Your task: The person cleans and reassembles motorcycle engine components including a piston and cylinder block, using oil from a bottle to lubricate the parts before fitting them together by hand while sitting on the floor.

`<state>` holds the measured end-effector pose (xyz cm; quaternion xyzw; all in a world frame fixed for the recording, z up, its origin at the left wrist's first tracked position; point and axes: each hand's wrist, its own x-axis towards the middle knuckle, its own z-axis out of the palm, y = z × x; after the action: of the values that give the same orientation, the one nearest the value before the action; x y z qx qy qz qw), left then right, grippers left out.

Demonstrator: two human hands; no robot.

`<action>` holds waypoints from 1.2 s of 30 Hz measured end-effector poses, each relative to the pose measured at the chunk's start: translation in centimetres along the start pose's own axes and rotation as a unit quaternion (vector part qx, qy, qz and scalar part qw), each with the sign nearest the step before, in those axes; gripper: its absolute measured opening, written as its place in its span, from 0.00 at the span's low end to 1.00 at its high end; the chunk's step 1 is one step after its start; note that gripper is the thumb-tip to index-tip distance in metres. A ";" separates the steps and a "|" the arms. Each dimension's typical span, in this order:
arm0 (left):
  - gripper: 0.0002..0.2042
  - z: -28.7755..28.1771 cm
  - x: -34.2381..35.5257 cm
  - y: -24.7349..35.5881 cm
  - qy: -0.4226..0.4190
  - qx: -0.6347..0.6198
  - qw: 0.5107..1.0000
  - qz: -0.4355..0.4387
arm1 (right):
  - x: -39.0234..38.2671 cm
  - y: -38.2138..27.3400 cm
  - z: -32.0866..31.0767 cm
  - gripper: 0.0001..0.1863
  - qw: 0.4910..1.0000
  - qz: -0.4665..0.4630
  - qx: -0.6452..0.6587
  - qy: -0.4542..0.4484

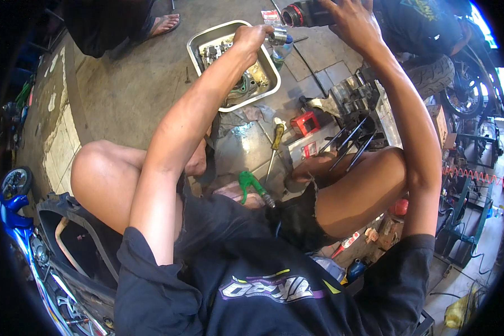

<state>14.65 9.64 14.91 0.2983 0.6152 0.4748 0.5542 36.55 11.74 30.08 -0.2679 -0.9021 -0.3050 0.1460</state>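
Over the right rim of a white tray [273, 92], my left hand [251, 40] is closed around a shiny metal cylinder [278, 36] that looks like a piston. My right hand [350, 21] grips a black bottle [313, 14] lying on its side in the air. The bottle's mouth, ringed in red, faces left toward the metal cylinder, with a gap between them. Greasy engine parts [242, 89] and oily liquid lie in the tray, partly hidden by my left forearm. A clear plastic bottle [280, 56] stands just beyond the tray.
Between my legs lie a yellow-handled screwdriver [277, 136], a red box [305, 123] and a green air blow gun [251, 182]. An engine block [353, 98] sits by my right knee. Another person's foot [165, 24] is at the far left; a person in dark clothing [425, 28] is far right.
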 end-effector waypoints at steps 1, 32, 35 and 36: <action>0.11 -0.1 0.0 0.0 0.005 0.000 1.000 -0.001 | 0.0 -0.1 0.0 0.20 1.000 -0.001 -0.016 0.000; 0.10 -0.1 0.4 -1.1 -0.018 0.006 1.000 -0.016 | 0.1 -0.2 -0.1 0.19 1.000 0.002 0.013 0.008; 0.09 0.0 0.3 -1.3 -0.010 0.010 1.000 0.015 | -0.2 -0.1 0.0 0.18 1.000 0.006 0.014 0.001; 0.09 -0.1 0.4 -1.3 -0.012 0.009 1.000 0.012 | -0.1 -0.2 0.0 0.18 1.000 0.011 0.019 -0.004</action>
<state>14.67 9.52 13.56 0.3165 0.6093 0.4725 0.5526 36.51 11.60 29.92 -0.2757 -0.9054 -0.2855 0.1511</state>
